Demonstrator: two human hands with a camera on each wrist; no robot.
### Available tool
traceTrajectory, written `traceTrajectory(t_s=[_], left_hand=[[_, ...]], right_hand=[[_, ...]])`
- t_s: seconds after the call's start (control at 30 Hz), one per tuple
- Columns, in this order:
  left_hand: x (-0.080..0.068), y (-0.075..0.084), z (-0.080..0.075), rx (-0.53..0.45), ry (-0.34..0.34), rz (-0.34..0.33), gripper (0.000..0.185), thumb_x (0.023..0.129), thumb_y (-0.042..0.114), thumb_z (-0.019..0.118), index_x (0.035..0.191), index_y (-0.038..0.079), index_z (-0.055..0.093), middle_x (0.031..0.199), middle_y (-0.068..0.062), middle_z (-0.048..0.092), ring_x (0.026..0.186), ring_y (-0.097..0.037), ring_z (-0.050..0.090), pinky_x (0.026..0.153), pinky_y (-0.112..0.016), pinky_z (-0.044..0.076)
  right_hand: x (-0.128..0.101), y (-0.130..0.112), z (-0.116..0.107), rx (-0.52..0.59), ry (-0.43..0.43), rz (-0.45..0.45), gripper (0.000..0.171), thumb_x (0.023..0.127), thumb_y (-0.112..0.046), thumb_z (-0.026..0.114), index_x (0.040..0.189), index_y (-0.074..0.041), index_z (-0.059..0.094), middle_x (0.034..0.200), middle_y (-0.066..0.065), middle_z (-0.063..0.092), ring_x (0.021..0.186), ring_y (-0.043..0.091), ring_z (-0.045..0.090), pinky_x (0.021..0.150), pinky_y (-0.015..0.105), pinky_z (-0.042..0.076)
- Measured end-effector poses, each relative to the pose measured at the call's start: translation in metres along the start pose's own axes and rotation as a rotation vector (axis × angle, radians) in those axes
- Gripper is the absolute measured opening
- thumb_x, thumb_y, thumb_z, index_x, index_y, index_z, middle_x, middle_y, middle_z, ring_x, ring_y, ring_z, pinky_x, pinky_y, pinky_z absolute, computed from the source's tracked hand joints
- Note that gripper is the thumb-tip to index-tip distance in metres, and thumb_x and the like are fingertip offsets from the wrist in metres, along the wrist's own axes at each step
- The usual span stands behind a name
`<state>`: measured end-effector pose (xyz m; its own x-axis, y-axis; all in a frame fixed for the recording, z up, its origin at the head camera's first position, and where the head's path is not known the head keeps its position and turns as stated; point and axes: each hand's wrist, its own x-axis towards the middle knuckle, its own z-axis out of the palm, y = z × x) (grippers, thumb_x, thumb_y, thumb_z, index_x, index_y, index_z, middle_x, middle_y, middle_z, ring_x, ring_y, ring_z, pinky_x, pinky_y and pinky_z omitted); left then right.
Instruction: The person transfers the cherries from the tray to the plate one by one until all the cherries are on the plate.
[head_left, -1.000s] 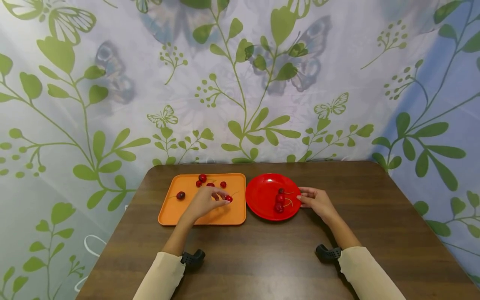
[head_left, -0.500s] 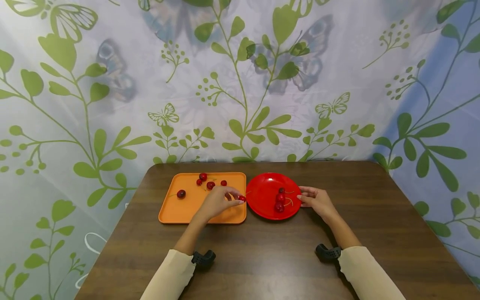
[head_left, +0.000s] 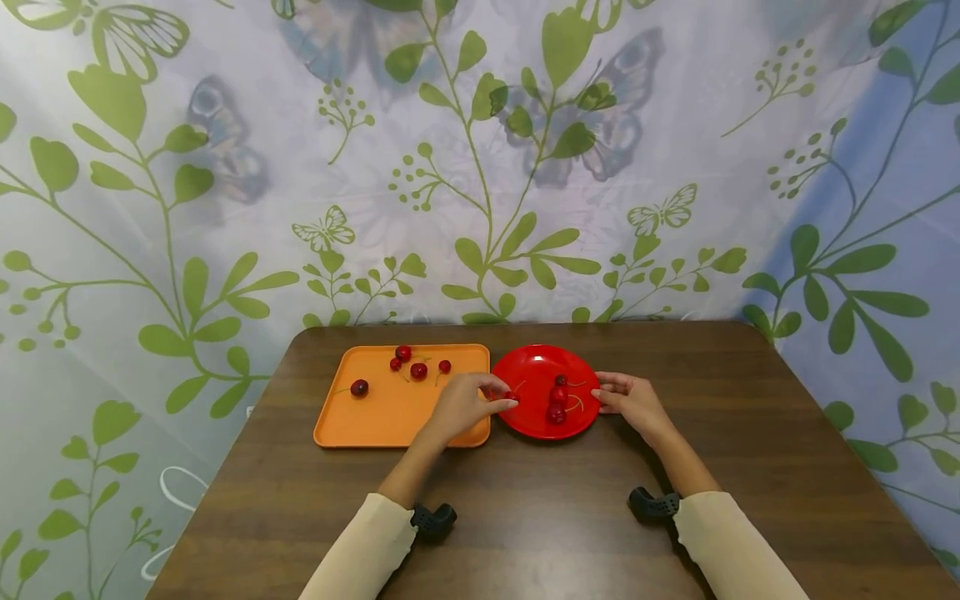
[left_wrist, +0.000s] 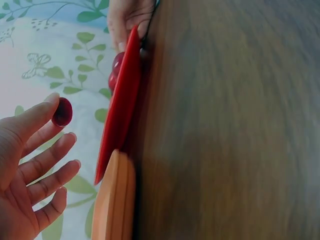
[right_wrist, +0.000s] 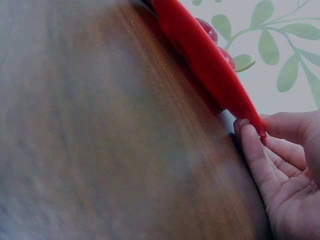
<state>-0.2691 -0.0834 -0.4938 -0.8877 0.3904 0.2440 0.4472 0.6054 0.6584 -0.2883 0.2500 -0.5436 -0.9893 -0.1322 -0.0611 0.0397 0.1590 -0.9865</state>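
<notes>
My left hand (head_left: 467,406) pinches a dark red cherry (left_wrist: 62,112) between thumb and forefinger, above the left rim of the red plate (head_left: 517,421). The other left fingers are spread, as the left wrist view shows. On the right half of the plate, several cherries (head_left: 557,413) with stems sit in a row. My right hand (head_left: 633,404) grips the plate's right rim; in the right wrist view the thumb and the fingers (right_wrist: 257,152) lie on opposite faces of the rim.
Left of the plate, nearly touching it, lies an orange tray (head_left: 375,429). Several cherries (head_left: 418,371) lie toward its back, and a single cherry (head_left: 360,387) at its left. Both stand on a brown wooden table (head_left: 540,508), with a leaf-patterned cloth (head_left: 480,167) hanging behind.
My left hand has carried the cherry rightward from over the orange tray to over the red plate's left side. The right hand stays at the plate's rim.
</notes>
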Motion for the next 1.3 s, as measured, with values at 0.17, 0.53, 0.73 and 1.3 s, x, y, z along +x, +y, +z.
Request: traceTrajectory(t_s=[0.17, 0.53, 0.73, 1.3], left_hand=[[0.005, 0.006, 0.011, 0.066, 0.012, 0.027, 0.022, 0.086, 0.037, 0.083, 0.099, 0.018, 0.080, 0.091, 0.009, 0.073, 0.082, -0.014, 0.063, 0.072, -0.025, 0.052], [0.015, 0.011, 0.034, 0.263, 0.025, 0.066, 0.029, 0.084, 0.044, 0.083, 0.098, 0.019, 0.080, 0.092, 0.009, 0.075, 0.081, -0.010, 0.060, 0.073, -0.024, 0.051], [0.018, 0.012, 0.041, 0.284, 0.020, 0.063, 0.028, 0.083, 0.044, 0.083, 0.096, 0.020, 0.080, 0.091, 0.008, 0.075, 0.081, -0.009, 0.058, 0.074, -0.024, 0.049], [0.023, 0.019, 0.048, 0.333, -0.042, 0.015, 0.024, 0.082, 0.047, 0.083, 0.090, 0.025, 0.080, 0.089, 0.010, 0.068, 0.088, -0.010, 0.055, 0.080, -0.031, 0.044]], right_hand=[[0.002, -0.001, 0.000, 0.014, -0.012, 0.003, 0.050, 0.097, -0.006, 0.069, 0.140, 0.011, 0.052, 0.115, 0.025, 0.067, 0.082, 0.011, 0.071, 0.074, 0.029, 0.060], [0.000, -0.011, 0.001, 0.030, -0.017, 0.026, 0.048, 0.096, -0.001, 0.068, 0.139, 0.013, 0.052, 0.112, 0.027, 0.067, 0.081, 0.013, 0.071, 0.073, 0.029, 0.060], [0.006, -0.002, 0.000, 0.018, -0.024, 0.019, 0.049, 0.097, -0.003, 0.067, 0.140, 0.013, 0.050, 0.115, 0.027, 0.067, 0.082, 0.013, 0.071, 0.074, 0.030, 0.060], [0.004, 0.001, 0.000, -0.009, 0.003, 0.013, 0.050, 0.096, -0.009, 0.070, 0.140, 0.009, 0.054, 0.112, 0.019, 0.070, 0.083, 0.011, 0.071, 0.075, 0.030, 0.060]])
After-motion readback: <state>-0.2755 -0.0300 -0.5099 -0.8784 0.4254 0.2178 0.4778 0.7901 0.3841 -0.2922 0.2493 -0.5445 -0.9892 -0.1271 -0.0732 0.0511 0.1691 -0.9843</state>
